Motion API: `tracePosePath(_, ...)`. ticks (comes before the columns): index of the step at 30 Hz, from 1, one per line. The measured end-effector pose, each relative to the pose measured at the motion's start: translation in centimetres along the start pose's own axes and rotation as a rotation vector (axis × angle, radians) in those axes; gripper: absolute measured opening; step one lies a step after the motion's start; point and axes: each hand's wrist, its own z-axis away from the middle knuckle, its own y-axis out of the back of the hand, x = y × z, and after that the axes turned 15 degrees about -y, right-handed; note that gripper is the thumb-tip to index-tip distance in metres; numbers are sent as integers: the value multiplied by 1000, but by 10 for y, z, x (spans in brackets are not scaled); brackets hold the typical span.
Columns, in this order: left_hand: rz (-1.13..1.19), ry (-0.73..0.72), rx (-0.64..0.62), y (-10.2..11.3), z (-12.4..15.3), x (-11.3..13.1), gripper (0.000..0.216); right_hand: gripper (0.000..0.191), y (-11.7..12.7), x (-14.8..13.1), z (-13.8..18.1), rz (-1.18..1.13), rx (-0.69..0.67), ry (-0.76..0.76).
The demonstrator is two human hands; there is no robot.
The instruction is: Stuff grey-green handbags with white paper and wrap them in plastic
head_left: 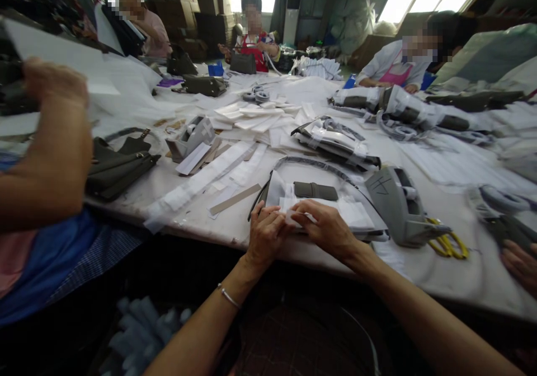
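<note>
In the head view, the left hand [266, 233] and right hand [323, 225] bend their fingers, tips nearly together, at the white wrapping [352, 214] on a dark handbag [315, 191]; whether they grip it is unclear. A grey tape dispenser [388, 197] beside it holds a pale roll [406, 183]. The handbag lies near the table's [218, 228] front edge, long axis left to right, handle [302, 159] arching away.

The table [235, 230] is nearly white. By its near edge, the bag [315, 191] shows dark grey-green among white paper [352, 215]. The tape holder [384, 197] is grey with black marks, and the scissors [448, 245] are yellow. Across the far edge, one apron [259, 58] is red and another apron [396, 75] is pink. Past the left end, blue cloth [73, 253] meets tiny checks.
</note>
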Motion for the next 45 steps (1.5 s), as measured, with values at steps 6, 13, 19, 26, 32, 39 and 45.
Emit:
tracePosePath(6, -44, 156, -18, -5, -15, 6, 20, 8, -2, 12, -33, 299, -44, -110)
tracePosePath(13, -156, 215, -70, -12, -22, 5, 17, 11, -2, 17, -43, 274, -97, -192)
tracePosePath(19, -251, 188, -160, -9, -27, 5, 6, 3, 5, 15, -58, 266, -252, -387)
tracePosePath(26, -219, -87, -259, 0, -22, 23, 20, 8, 6, 16, -70, 328, -345, -446)
tracePosePath(32, -252, -17, -391, -3, -21, 29, 32, 11, 0, 17, -75, 351, -260, -498)
tracePosePath(39, -289, -49, -427, 2, -24, 31, 35, 20, 48, 28, -43, -8, 179, -426)
tracePosePath(45, -308, -76, -391, 2, -25, 31, 34, 25, 177, 89, 50, 194, 599, -647)
